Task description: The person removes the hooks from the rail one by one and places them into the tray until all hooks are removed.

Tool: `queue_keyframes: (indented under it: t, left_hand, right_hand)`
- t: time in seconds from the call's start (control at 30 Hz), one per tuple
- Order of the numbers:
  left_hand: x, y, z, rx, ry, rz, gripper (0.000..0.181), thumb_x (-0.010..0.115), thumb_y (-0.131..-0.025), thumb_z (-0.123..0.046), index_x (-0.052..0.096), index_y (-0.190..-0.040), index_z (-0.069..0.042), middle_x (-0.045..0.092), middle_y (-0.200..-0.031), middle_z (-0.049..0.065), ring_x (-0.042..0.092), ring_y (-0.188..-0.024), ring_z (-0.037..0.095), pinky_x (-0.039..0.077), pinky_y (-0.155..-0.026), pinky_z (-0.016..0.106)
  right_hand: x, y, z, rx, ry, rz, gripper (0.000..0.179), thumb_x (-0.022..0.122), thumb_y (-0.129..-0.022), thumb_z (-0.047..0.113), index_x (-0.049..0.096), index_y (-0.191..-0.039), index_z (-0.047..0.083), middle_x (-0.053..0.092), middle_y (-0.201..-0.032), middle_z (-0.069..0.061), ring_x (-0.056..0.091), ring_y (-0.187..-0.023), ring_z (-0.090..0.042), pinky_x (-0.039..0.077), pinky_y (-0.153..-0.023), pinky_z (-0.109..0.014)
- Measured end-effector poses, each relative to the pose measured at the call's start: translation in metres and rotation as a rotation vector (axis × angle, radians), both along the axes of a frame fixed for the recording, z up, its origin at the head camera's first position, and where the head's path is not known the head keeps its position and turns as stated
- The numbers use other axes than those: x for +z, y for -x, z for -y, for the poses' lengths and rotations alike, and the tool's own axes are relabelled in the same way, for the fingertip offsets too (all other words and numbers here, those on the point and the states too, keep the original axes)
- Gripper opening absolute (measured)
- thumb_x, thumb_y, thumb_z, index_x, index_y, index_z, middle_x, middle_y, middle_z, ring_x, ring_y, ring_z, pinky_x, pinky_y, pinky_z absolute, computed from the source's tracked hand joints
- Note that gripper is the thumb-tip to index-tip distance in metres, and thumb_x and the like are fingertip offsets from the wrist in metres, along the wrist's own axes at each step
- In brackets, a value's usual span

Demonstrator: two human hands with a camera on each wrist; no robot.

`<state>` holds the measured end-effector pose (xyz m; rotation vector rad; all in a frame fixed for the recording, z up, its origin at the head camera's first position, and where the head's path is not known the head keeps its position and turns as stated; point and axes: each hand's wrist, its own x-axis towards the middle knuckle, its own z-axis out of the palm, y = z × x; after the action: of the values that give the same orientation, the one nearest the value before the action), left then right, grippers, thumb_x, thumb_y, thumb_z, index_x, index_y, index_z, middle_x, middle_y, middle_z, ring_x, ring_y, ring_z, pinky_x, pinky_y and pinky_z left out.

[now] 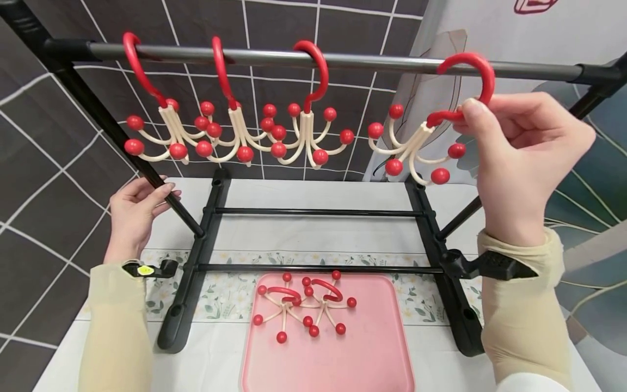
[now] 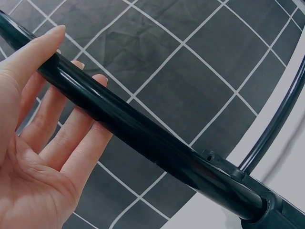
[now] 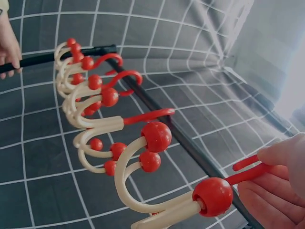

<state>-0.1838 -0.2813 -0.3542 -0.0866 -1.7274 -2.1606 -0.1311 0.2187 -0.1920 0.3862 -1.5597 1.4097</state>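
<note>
My right hand (image 1: 526, 141) pinches the red hook of a cream claw hanger (image 1: 416, 139) with red ball tips. The hook arches over the metal top bar (image 1: 372, 62) at the right; whether it bears on the bar I cannot tell. In the right wrist view, this hanger's red ball (image 3: 212, 196) is closest. Three similar claw hangers (image 1: 307, 128) hang from the bar towards the left. With thumb in front and fingers behind, my left hand (image 1: 137, 212) holds the rack's black side tube (image 2: 119, 119).
Below the rack, a pink tray (image 1: 328, 365) carries two more claw hangers (image 1: 323, 305). The black rack feet (image 1: 183, 316) stand on a white table with a floral strip (image 1: 227, 296). Dark gridded cloth (image 1: 29, 163) hangs behind and at the left.
</note>
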Motion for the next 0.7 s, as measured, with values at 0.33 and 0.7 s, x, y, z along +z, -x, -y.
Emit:
queue_keyframes:
  t: [0.33,0.7]
  left_hand:
    - [-0.001,0.001,0.001,0.005,0.009,0.0,0.025,0.078,-0.087,0.004,0.071,-0.111,0.009,0.074,-0.092,0.01,0.076,-0.078,0.018,0.061,-0.073,0.03]
    - [-0.001,0.001,0.0,0.0,0.004,-0.003,0.025,0.078,-0.087,0.005,0.071,-0.111,0.009,0.074,-0.092,0.011,0.076,-0.078,0.019,0.061,-0.074,0.029]
  right_hand:
    - [-0.031,-0.017,-0.007,-0.051,-0.108,0.162,0.022,0.082,-0.084,0.001,0.074,-0.098,-0.014,0.074,-0.086,-0.014,0.07,-0.07,-0.017,0.054,-0.064,-0.022]
    - [-0.085,-0.019,-0.017,0.048,-0.266,0.384,0.018,0.081,-0.086,-0.001,0.076,-0.102,-0.007,0.075,-0.088,-0.009,0.071,-0.069,-0.015,0.058,-0.067,-0.021]
